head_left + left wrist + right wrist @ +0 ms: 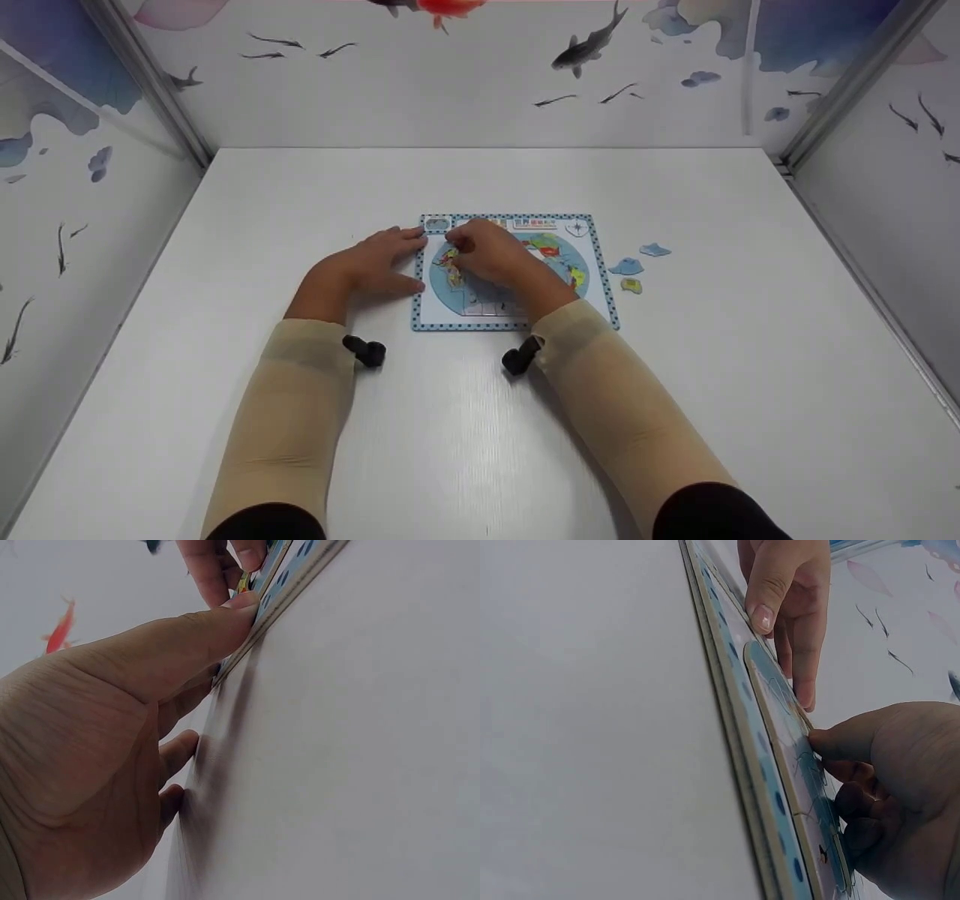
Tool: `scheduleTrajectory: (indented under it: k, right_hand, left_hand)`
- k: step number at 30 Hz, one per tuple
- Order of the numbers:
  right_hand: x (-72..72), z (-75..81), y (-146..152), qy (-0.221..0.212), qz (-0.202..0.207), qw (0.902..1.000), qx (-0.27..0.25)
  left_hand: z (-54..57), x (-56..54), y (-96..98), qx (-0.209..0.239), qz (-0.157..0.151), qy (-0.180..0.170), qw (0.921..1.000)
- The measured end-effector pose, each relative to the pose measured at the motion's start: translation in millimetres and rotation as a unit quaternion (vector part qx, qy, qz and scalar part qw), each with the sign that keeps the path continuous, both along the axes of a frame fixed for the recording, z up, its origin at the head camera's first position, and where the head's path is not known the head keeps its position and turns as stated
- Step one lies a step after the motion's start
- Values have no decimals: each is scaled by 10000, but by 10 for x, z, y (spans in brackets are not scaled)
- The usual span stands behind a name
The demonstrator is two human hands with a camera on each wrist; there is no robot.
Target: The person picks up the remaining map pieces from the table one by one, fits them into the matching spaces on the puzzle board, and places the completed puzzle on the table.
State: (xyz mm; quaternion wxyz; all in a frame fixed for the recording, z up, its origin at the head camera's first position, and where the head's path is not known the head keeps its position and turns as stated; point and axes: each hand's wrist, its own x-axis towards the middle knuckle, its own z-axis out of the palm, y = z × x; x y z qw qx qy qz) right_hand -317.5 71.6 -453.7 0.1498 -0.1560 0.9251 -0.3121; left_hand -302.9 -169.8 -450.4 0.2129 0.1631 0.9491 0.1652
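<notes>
A world-map jigsaw board (516,327) with a dotted blue border lies flat on the white table. My left hand (379,262) rests at its left edge, fingers spread, the thumb (238,606) touching the border. Over the upper left part of the map, my right hand (491,251) has its fingers curled and thumb (821,739) low against the map. It seems to pinch a small yellow-and-red puzzle piece (244,583), mostly hidden by the fingers. Map pieces sit in the oval around it; the right hand covers the middle.
Right of the board lie three loose puzzle pieces: a blue one (655,250), another blue one (627,266) and a yellow-green one (631,286). White panels with painted fish (589,46) enclose the table (480,450) at the back and sides.
</notes>
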Motion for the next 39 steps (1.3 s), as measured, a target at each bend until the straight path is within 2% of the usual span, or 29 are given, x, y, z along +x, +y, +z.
scheduleTrajectory:
  k: [15, 32, 39]
  right_hand:
    - [16, 31, 13, -217, -90, 9997, -54]
    - [8, 35, -18, -144, -62, 9999, 66]
    - [18, 43, -29, -71, -24, 9999, 103]
  left_hand:
    - [9, 3, -19, 63, -24, -23, 10000]
    - [-28, -32, -36, 97, -149, 39, 9998]
    - [-6, -19, -36, 127, -180, 30, 9998]
